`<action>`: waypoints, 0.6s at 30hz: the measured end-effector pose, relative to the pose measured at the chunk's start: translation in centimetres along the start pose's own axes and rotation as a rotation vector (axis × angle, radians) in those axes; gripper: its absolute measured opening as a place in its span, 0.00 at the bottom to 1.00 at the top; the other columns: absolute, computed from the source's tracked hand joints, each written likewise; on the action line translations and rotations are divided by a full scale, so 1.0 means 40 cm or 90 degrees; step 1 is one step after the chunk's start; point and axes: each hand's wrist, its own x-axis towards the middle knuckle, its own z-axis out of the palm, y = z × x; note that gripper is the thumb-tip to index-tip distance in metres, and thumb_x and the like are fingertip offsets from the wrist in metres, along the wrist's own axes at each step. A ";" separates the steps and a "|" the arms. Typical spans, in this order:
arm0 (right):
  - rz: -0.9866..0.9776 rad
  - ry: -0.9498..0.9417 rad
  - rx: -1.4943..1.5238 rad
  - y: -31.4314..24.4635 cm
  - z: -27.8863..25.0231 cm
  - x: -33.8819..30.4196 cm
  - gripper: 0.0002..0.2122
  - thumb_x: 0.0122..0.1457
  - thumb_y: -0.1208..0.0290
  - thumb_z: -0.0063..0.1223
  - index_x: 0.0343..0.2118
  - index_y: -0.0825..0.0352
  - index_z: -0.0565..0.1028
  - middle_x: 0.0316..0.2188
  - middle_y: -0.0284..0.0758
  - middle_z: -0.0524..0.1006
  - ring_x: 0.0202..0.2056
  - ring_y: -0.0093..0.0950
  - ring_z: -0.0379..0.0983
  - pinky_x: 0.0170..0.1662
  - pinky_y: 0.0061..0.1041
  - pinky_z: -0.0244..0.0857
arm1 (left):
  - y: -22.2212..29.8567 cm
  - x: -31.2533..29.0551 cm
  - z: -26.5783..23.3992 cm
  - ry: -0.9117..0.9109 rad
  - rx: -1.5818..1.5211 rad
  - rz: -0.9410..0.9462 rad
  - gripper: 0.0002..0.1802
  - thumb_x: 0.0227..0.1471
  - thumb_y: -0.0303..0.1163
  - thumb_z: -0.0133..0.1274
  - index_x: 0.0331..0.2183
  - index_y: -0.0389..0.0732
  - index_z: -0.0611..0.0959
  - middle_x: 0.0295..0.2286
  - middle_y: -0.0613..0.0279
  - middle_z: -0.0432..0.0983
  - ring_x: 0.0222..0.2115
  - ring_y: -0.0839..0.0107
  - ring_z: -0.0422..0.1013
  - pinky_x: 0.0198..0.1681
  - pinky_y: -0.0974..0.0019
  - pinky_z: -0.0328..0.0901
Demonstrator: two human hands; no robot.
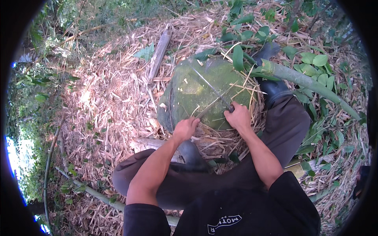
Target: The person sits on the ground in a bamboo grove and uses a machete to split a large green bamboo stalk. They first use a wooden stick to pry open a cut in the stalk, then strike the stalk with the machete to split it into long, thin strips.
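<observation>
I squat over a rounded, moss-green stone (189, 92) set in dry straw. My right hand (237, 117) grips the dark handle of a long knife (210, 87), whose thin blade lies across the stone's top toward the upper left. My left hand (186, 128) rests at the stone's near edge and pinches a thin pale strip (212, 103) that runs up to the right, crossing the blade. Both hands are close together, about a hand's width apart.
Dark rubber boots stand beside the stone, one on the right (273, 89) and one below it (189, 151). A green bamboo stalk (311, 83) with leaves slants at right. A grey wooden plank (159, 53) lies behind. Thin green canes (51, 157) lie at left.
</observation>
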 end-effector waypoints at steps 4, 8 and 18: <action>-0.041 -0.003 0.089 -0.019 -0.015 -0.039 0.15 0.49 0.62 0.60 0.37 0.67 0.81 0.27 0.47 0.82 0.31 0.50 0.80 0.38 0.45 0.74 | -0.025 -0.004 0.008 -0.004 -0.024 0.003 0.28 0.68 0.53 0.40 0.37 0.38 0.81 0.30 0.35 0.78 0.38 0.34 0.73 0.43 0.40 0.66; 0.012 -0.011 -0.053 -0.010 -0.016 -0.004 0.15 0.49 0.63 0.60 0.37 0.68 0.80 0.27 0.50 0.81 0.32 0.51 0.80 0.39 0.46 0.74 | 0.003 0.011 -0.027 -0.056 0.006 -0.024 0.28 0.68 0.53 0.39 0.38 0.39 0.82 0.34 0.39 0.80 0.42 0.37 0.74 0.47 0.41 0.67; -0.004 -0.006 -0.003 0.003 -0.006 -0.006 0.17 0.49 0.62 0.61 0.39 0.67 0.80 0.27 0.49 0.82 0.31 0.50 0.80 0.38 0.44 0.74 | 0.051 0.014 -0.082 -0.074 0.032 -0.025 0.30 0.68 0.53 0.38 0.38 0.37 0.83 0.37 0.39 0.80 0.44 0.38 0.73 0.51 0.43 0.66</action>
